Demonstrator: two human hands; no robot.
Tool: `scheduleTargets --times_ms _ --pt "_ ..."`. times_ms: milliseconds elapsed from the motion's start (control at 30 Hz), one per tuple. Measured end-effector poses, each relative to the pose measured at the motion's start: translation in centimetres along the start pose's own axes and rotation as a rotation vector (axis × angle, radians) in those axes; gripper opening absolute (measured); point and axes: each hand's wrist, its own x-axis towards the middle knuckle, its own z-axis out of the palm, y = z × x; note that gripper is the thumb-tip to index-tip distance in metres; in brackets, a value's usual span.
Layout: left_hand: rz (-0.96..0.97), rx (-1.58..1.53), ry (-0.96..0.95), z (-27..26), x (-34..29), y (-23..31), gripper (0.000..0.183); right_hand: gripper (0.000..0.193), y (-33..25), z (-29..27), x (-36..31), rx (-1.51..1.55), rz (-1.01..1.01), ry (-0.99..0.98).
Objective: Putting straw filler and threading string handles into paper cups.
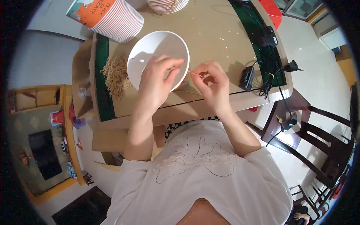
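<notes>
A white paper bucket [160, 39] stands near the front edge of the table, its mouth facing me. My left hand [155, 75] is over that mouth, thumb and index finger apart, the other fingers partly hidden. Just right of the rim, my right hand [213, 84] pinches a thin piece of tan twine [194, 73] between thumb and fingertips. The twine's short visible stretch reaches toward the bucket rim. Left of the bucket lies a loose heap of tan twine [115, 77].
A stack of striped orange buckets [118, 22] leans at the far left; another stack [167, 5] is at the back. Black adapters [246, 78] and cables [267, 84] lie on the right. A cardboard box [81, 90] stands beside the table's left edge. Dark wooden chairs [318, 150] are at right.
</notes>
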Motion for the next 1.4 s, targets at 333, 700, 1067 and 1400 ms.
scheduleTargets --times_ms 333,700,1067,1400 --pt "0.079 0.096 -0.032 0.2 0.2 -0.1 0.018 0.007 0.3 0.4 0.6 0.002 -0.023 -0.021" --pt "-0.059 -0.136 -0.014 0.1 0.3 0.1 0.008 0.014 -3.0 -0.4 0.0 -0.086 0.058 -0.132" --pt "-0.68 -0.935 -0.477 -0.9 1.8 -2.5 0.016 0.013 -8.8 1.8 0.8 -0.504 -0.599 -0.661" --pt "-0.436 -0.727 -0.157 0.5 -0.7 -2.1 0.007 0.013 -7.1 -0.2 8.1 -0.637 -0.099 -0.759"
